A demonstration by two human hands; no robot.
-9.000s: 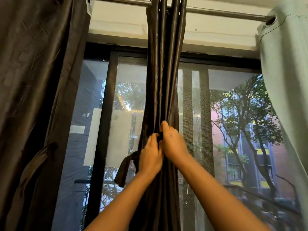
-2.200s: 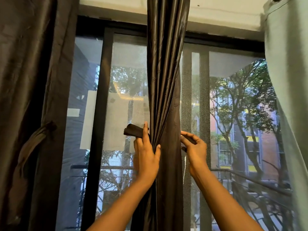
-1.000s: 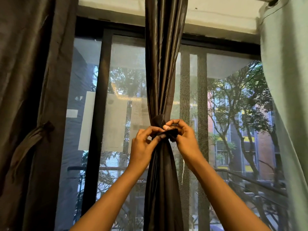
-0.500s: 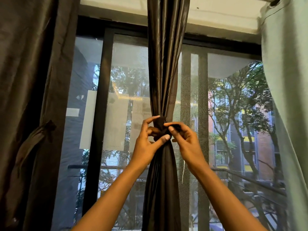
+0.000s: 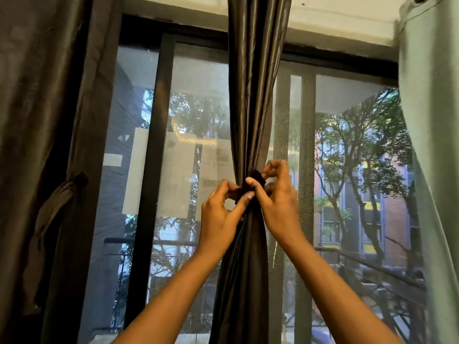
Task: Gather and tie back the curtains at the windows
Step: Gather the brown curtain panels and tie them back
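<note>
- At far left, a dark curtain (image 5: 44, 145) was seen hanging, its tie strap (image 5: 62, 194) loose.
- The tie-back (image 5: 250, 184) round the gathered centre curtain (image 5: 250, 108) was pinched by the left hand (image 5: 221, 217).
- It was likewise pinched by the right hand (image 5: 278, 202).
- The fabric was judged light, soft and slippery; holding is advised at the cinched waist.

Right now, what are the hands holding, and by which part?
Both hands, left hand and right hand, pinch the dark fabric tie-back strap at its ends, where they meet in front of the gathered dark brown satin curtain.
</note>
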